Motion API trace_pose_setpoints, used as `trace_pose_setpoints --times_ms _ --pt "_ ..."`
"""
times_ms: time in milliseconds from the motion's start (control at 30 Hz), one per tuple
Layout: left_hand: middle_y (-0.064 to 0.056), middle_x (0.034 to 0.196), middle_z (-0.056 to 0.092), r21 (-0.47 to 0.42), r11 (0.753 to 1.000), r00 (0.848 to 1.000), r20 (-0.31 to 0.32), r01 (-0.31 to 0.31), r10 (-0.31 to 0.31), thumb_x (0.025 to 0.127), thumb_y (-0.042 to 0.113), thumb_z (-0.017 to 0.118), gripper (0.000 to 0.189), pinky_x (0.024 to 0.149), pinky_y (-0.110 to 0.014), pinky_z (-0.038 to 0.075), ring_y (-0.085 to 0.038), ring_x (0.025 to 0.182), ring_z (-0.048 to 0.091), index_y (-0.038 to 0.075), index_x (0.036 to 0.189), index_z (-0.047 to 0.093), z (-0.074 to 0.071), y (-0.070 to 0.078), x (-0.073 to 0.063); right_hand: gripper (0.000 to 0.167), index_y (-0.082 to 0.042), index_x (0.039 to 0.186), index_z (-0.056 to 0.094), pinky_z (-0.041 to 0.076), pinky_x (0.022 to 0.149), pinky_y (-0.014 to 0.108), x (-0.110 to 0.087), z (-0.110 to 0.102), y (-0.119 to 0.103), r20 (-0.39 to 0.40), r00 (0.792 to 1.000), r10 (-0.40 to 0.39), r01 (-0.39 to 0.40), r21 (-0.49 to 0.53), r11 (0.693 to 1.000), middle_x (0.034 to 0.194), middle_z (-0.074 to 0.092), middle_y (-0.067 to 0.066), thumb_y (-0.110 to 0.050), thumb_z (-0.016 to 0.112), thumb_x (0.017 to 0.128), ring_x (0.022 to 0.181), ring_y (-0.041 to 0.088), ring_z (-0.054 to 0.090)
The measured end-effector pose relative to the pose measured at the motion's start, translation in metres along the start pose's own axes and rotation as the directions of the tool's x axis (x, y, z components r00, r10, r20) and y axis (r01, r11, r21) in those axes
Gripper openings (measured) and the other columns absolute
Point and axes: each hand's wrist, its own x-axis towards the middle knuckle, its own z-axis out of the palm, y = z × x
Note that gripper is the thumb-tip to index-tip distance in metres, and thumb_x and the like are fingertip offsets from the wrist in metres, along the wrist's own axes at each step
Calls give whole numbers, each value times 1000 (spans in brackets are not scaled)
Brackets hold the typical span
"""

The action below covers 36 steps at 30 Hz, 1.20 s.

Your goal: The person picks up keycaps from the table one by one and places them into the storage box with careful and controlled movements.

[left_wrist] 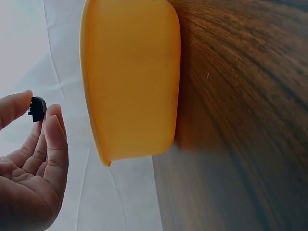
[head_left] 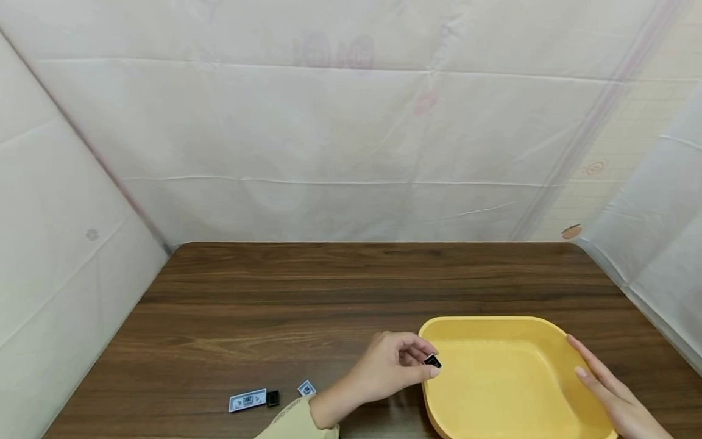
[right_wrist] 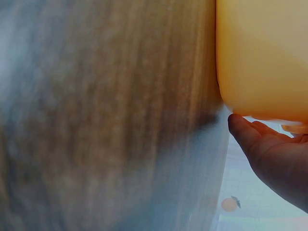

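Observation:
My left hand [head_left: 389, 366] pinches a small black piece [head_left: 432, 361] between thumb and fingertips, at the left rim of a yellow plastic basin [head_left: 501, 318]. Seen from the left wrist, the black piece [left_wrist: 37, 109] has a curved back and small teeth on one side. What kind of part it is, I cannot tell. On the basin's right side, my right hand [head_left: 611, 387] holds the rim, its thumb over the edge and its fingers along the outer wall. The right wrist view shows the fingers of that hand [right_wrist: 276, 149] against the basin's outside [right_wrist: 264, 62].
Left of my left forearm, a blue-and-white printed strip [head_left: 248, 400] lies beside a small black square piece [head_left: 272, 399]. A smaller blue-and-white printed piece [head_left: 306, 388] lies near the sleeve. The dark wooden table [head_left: 274, 292] is bordered by pale hanging sheets [head_left: 329, 134].

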Motion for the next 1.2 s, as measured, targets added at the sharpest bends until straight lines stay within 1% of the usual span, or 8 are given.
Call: trace_pose_setpoints --times_ms 167,367,500,667,833,933,1067,1200 --pt "3 78 64 8 1000 1000 7 13 -13 76 13 73 18 61 -14 47 2 64 55 6 91 68 3 0 3 52 -32 143 -14 51 77 32 1 1 0 -52 999 0 -5 -95 995 139 -5 -21 -23 17 102 103 -16 41" --pt "4 76 63 11 1000 1000 15 15 -15 76 12 73 18 61 -14 47 3 63 54 5 91 68 6 0 6 52 -29 144 -14 52 76 36 2 -1 2 -54 998 -29 21 -154 988 139 -6 -21 -21 16 102 103 -18 38" --pt "5 76 62 9 1000 999 27 17 -17 76 12 73 17 61 -14 47 3 63 54 5 91 68 7 0 8 52 -27 145 -13 52 74 37 3 -1 4 -81 995 -50 30 -232 972 138 -4 -23 -20 17 102 102 -22 32" --pt "5 76 62 15 1000 999 36 13 -14 76 12 73 17 60 -14 47 3 63 54 5 91 68 9 0 11 52 -25 145 -11 51 74 32 3 0 4 -102 992 -78 43 -304 952 136 -2 -27 -19 18 102 100 -26 26" --pt "5 76 63 30 1000 999 40 7 -8 76 13 73 18 59 -14 46 3 64 54 6 91 69 10 0 12 52 -26 145 -11 52 74 31 2 0 2 -90 994 -60 35 -257 966 137 -2 -25 -20 18 102 102 -23 31" --pt "2 77 65 30 1000 999 44 -10 8 76 12 73 18 60 -14 46 3 64 54 4 92 69 11 1 13 52 -28 145 -12 52 75 33 2 0 1 -85 996 -41 21 -225 974 138 -2 -23 -20 18 102 103 -21 34" --pt "-1 78 67 29 999 998 46 -33 31 77 11 73 19 60 -14 45 3 64 54 2 93 68 11 1 13 52 -27 145 -12 52 75 34 1 1 1 -96 995 -32 10 -226 974 138 -3 -22 -21 18 102 102 -21 34" --pt "-2 79 67 22 999 999 39 -36 35 77 10 72 19 60 -15 45 3 64 55 2 93 67 10 0 13 53 -25 145 -14 52 75 34 1 1 1 -96 995 -28 6 -222 975 139 -4 -21 -21 18 102 102 -22 33"
